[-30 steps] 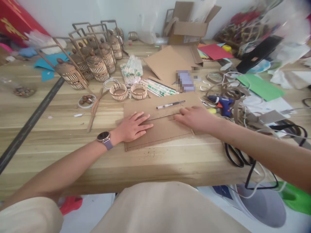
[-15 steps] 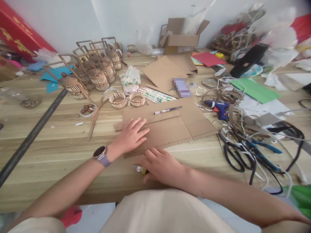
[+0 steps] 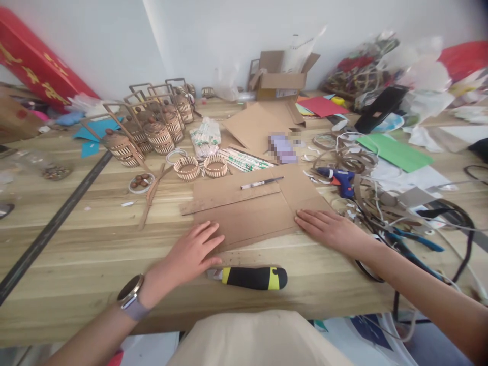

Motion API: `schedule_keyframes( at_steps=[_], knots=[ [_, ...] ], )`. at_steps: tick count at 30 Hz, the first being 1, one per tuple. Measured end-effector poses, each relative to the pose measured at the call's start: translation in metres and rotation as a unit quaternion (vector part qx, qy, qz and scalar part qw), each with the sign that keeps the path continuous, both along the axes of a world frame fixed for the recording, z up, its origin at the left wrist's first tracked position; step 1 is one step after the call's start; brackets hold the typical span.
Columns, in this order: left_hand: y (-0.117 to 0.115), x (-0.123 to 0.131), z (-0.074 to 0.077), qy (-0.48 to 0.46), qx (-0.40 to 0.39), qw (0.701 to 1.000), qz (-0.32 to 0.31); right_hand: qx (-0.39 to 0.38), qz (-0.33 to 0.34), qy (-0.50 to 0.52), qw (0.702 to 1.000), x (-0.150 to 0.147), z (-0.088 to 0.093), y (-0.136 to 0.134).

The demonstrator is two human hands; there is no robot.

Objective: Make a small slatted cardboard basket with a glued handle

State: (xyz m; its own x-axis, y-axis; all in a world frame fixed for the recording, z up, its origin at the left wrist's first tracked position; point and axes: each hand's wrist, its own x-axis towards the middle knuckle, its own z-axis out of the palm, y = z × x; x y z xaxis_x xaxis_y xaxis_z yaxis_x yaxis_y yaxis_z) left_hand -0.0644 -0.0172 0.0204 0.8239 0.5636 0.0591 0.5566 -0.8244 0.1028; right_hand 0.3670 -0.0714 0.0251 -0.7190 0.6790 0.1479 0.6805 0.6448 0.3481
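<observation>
A flat sheet of brown cardboard point(image 3: 251, 218) with fold lines lies in front of me on the wooden table. My left hand point(image 3: 192, 251), wearing a watch on its wrist, is at the sheet's near left corner with fingers spread. My right hand point(image 3: 324, 229) rests flat on the sheet's right part, fingers stretched out. Between me and the sheet lies a black and yellow utility knife point(image 3: 253, 278), its blade end pointing left, with neither hand gripping it. A pen point(image 3: 262, 183) lies on the cardboard's far part.
Small lidded baskets point(image 3: 122, 147) with tall handles stand at the back left. Two small round trays point(image 3: 215, 166) sit beyond the cardboard. At right lie a blue glue gun point(image 3: 341, 180), pliers point(image 3: 417, 241) and tangled cords. An open carton point(image 3: 284, 80) stands against the wall.
My right hand has left the utility knife on the table and moved right onto the cardboard. My left hand has shifted down and left towards the near corner.
</observation>
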Motion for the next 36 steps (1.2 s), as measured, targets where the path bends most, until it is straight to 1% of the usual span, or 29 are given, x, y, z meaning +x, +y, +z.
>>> schedule_keyframes(
  at_steps=[3,6,9,11,13,16,18,20,22,25,28,31,34,36],
  knots=[
    [-0.003,0.0,0.003,-0.002,0.012,1.0,-0.002,0.033,0.054,0.0,0.998,-0.004,0.003,-0.003],
    [-0.005,-0.002,0.005,0.0,0.035,0.999,-0.011,0.047,0.075,-0.007,0.996,-0.007,0.005,-0.003],
    [-0.007,-0.007,0.003,0.005,0.042,0.999,0.0,0.009,0.056,0.002,0.998,-0.005,0.005,0.0],
    [-0.008,-0.012,-0.002,0.004,0.031,0.999,0.021,-0.024,0.03,0.011,0.999,-0.002,0.007,0.002],
    [-0.009,-0.018,-0.007,0.004,0.016,0.999,0.041,-0.031,0.004,0.002,0.999,0.002,0.01,0.003],
    [-0.011,-0.025,-0.013,0.001,-0.003,0.998,0.058,0.001,-0.021,-0.019,1.0,0.004,0.011,0.004],
    [-0.012,-0.026,-0.014,-0.004,-0.011,0.998,0.06,0.017,-0.022,-0.022,0.999,0.002,0.008,0.004],
    [-0.014,-0.027,-0.012,-0.01,-0.008,0.998,0.063,0.031,-0.009,-0.02,0.999,-0.002,0.004,0.004],
    [-0.016,-0.027,-0.007,-0.01,0.016,0.998,0.067,0.048,0.006,-0.013,0.999,-0.007,0.005,0.002],
    [-0.017,-0.029,0.01,-0.005,0.087,0.994,0.071,0.065,0.013,0.02,0.998,-0.014,0.018,-0.007],
    [-0.013,-0.032,0.036,-0.008,0.143,0.987,0.074,0.069,0.007,0.056,0.996,-0.021,0.044,-0.015],
    [-0.003,-0.033,0.071,-0.027,0.16,0.984,0.067,0.084,0.018,0.069,0.994,-0.028,0.078,-0.017],
    [0.013,-0.034,0.111,-0.044,0.144,0.987,0.052,0.099,0.035,0.074,0.992,-0.031,0.114,-0.009],
    [0.027,-0.034,0.138,-0.037,0.128,0.99,0.042,0.076,0.038,0.094,0.992,-0.029,0.137,0.001]
  ],
)
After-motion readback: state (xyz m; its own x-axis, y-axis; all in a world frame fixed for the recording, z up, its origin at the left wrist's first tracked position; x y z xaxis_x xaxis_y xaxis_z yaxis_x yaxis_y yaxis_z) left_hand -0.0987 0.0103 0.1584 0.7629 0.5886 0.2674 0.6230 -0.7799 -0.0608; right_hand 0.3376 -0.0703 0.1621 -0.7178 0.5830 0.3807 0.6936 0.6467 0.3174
